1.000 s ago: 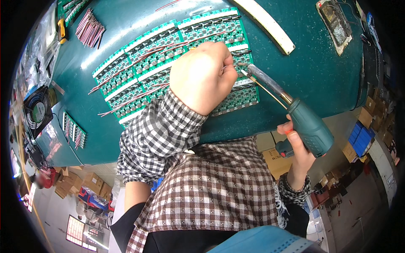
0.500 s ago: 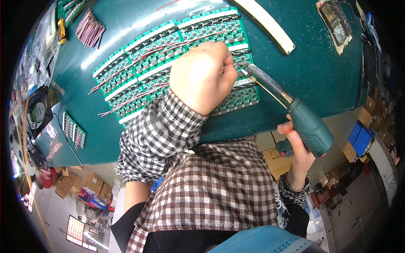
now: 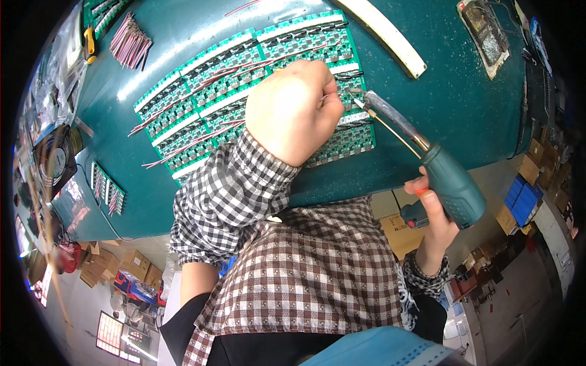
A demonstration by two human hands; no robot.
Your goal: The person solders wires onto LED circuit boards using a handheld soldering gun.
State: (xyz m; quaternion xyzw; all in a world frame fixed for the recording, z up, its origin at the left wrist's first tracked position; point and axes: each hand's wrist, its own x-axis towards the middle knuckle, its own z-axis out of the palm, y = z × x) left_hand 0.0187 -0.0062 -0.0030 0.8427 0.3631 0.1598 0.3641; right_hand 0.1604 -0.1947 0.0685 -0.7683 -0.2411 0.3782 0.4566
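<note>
Green circuit boards [image 3: 226, 58] lie joined in rows on the teal table, with white strips and black leads along them. My left hand [image 3: 293, 113] is closed over the boards, thumb and forefinger pinching a thin wire [image 3: 325, 97] that is mostly hidden. In my right hand [image 3: 432, 198] is a green soldering gun [image 3: 453, 183], my forefinger at its red trigger. Its tip and thin feed tube reach toward the right side of the boards, close to my left fingertips. Red and white wires [image 3: 232, 69] lie across the rows.
A bundle of wires [image 3: 130, 41] and a yellow-handled tool [image 3: 90, 44] lie at the far left. A small board piece [image 3: 107, 188] and a fan [image 3: 56, 160] sit on the left. At the back are a curved white strip [image 3: 390, 38] and a dirty tray [image 3: 484, 33].
The soldering gun has shifted slightly right, its tip drawing back a little from my left fingertips. My left hand has stayed in place.
</note>
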